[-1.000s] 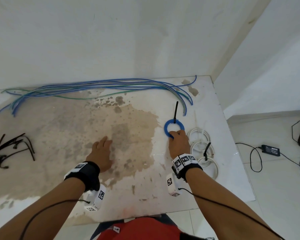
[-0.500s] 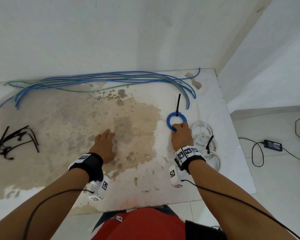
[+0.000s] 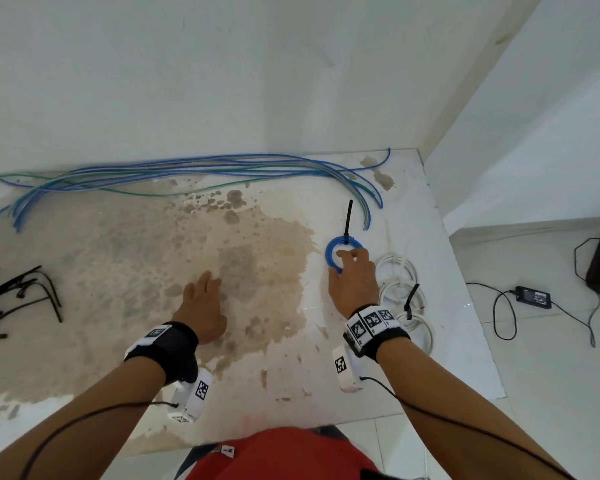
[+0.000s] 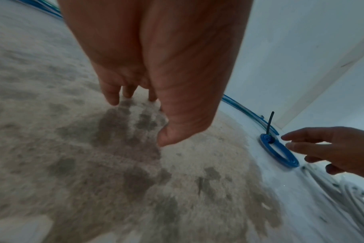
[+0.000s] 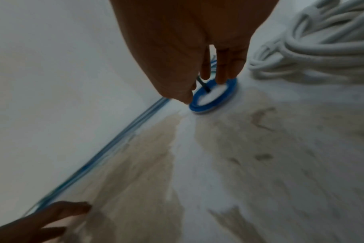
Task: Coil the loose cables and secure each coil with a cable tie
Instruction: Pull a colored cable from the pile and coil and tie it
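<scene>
Stained table (image 3: 125, 258); head view alone shows black ties (image 3: 11, 296).

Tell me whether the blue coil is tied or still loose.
Tied. The blue coil lies as a closed ring on the table, and a black cable tie cinched round its far side sticks out straight.

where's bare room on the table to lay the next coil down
Free: the stained middle between the loose blue cables, black cable ties and left hand; also the near edge. Crowded: the right side, with blue coil, right hand, white coils.
</scene>
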The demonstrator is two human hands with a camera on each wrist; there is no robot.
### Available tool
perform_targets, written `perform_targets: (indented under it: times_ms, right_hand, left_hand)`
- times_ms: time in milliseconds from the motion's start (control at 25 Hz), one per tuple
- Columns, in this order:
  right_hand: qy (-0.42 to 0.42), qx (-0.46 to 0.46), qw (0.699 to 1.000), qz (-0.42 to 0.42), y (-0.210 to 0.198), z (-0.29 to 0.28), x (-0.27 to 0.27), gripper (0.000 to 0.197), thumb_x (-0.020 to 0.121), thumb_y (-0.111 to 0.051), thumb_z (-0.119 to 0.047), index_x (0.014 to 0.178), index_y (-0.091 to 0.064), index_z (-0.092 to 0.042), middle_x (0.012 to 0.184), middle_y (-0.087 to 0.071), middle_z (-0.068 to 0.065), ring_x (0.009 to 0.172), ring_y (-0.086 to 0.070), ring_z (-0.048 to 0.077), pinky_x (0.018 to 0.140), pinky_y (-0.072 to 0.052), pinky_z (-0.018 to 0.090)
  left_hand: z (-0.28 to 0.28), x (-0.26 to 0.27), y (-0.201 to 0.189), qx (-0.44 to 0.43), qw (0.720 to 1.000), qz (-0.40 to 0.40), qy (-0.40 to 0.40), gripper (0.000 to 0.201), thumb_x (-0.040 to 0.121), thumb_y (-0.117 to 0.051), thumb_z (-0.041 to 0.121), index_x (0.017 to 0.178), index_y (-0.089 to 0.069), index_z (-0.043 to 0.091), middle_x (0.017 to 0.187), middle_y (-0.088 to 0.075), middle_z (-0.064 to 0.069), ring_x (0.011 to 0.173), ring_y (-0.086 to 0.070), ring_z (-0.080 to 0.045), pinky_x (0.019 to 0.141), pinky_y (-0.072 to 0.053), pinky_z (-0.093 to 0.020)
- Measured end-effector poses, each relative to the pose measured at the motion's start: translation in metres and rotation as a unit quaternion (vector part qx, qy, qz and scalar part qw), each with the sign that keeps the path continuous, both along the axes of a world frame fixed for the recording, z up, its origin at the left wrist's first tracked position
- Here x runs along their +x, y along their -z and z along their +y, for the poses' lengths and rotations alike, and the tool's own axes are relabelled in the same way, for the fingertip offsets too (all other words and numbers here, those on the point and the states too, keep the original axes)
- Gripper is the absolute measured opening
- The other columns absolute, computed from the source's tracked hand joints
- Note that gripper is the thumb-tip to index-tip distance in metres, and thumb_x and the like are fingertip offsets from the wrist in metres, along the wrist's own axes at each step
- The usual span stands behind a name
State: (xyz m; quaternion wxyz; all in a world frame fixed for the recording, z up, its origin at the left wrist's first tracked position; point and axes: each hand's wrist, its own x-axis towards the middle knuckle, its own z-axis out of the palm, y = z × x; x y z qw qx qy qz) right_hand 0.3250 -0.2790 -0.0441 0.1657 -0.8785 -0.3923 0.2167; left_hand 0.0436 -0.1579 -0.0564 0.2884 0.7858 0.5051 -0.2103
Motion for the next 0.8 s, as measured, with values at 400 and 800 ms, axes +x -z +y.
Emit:
perform_targets:
  times_ms: [400, 800]
  right_hand:
    - [-0.186, -0.044, 0.982, -0.005, -0.055, 0.153, 0.02, 0.025, 0.102, -0.046, -0.029, 0.108, -0.07, -0.022, 0.109, -0.071, 0.001, 0.098, -0.065, 0.025, 0.079, -0.054, 0.035]
    - [-0.24, -0.062, 0.969, -0.001, 0.003, 0.254, -0.046, 0.046, 0.102, -0.05, -0.027, 0.148, -0.044, -0.02, 0.151, -0.041, 0.003, 0.126, -0.049, 0.032, 0.099, -0.048, 0.046]
  left_hand:
    - [0.089, 0.09, -0.026, 0.018, 0.99, -0.127, -0.051, 0.044, 0.102, -0.048, 0.028, 0.144, -0.043, 0.017, 0.147, -0.042, -0.011, 0.124, -0.052, -0.031, 0.104, -0.043, -0.039]
    - [0.223, 0.064, 0.009, 0.135, 0.99, -0.021, 0.025, 0.059, 0.095, -0.052, 0.025, 0.15, -0.032, 0.014, 0.15, -0.037, -0.014, 0.132, -0.037, -0.042, 0.11, -0.033, -0.048]
